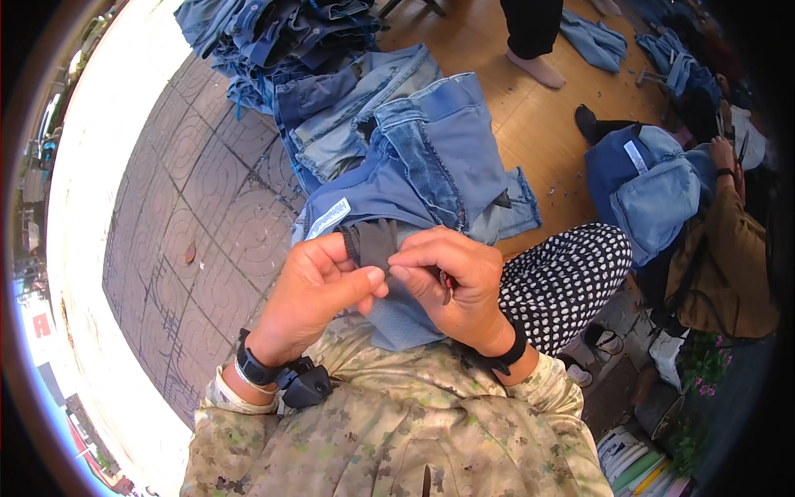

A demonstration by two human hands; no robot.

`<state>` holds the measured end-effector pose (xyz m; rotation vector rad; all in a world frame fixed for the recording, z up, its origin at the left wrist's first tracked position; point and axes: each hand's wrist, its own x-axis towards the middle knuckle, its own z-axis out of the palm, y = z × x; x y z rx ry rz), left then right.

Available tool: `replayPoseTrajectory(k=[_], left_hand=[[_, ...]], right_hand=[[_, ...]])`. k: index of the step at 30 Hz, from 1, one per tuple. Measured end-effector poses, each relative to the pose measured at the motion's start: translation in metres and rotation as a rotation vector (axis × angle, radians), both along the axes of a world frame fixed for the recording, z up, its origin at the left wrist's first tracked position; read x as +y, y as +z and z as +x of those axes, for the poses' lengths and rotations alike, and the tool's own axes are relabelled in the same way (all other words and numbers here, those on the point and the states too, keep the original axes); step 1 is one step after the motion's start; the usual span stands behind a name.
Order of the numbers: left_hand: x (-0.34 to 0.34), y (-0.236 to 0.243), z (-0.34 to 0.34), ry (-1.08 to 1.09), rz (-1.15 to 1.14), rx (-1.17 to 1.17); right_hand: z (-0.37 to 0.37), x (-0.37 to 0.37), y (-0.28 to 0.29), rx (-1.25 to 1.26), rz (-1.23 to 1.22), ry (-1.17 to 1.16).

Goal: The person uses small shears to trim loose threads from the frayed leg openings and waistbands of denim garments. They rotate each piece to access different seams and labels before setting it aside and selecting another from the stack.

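Between my hands is a fold of dark grey cloth (377,243), with the blue jeans (422,145) spread just beyond it. My left hand (315,282) is closed on the cloth's left edge, thumb lying toward the middle. My right hand (455,273) pinches the cloth's right edge between thumb and fingers. A small red-and-dark tool (448,286) shows under the right fingers; its kind is mostly hidden by the hand. A white printed label (329,215) lies on the jeans near my left fingers. Whether the grey cloth is sewn to the jeans I cannot tell.
A tall pile of folded jeans (281,37) stands at the far left on grey paving (199,224). To the right, a person in brown (720,257) handles light-blue jeans (654,190). A knee in dotted trousers (571,273) is close to my right arm. Another person's foot (537,69) rests on wooden flooring.
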<state>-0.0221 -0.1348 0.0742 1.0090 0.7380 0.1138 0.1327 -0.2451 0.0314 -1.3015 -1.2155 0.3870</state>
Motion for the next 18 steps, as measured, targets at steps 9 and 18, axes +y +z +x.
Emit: replayPoseTrajectory(k=[9, 18], left_hand=[[-0.001, -0.003, -0.001, 0.049, 0.033, 0.009], [0.0, 0.009, -0.004, -0.048, 0.126, 0.101]], right_hand=[[0.019, -0.012, -0.001, 0.541, -0.121, -0.023], [0.007, 0.006, -0.007, -0.028, 0.037, 0.134]])
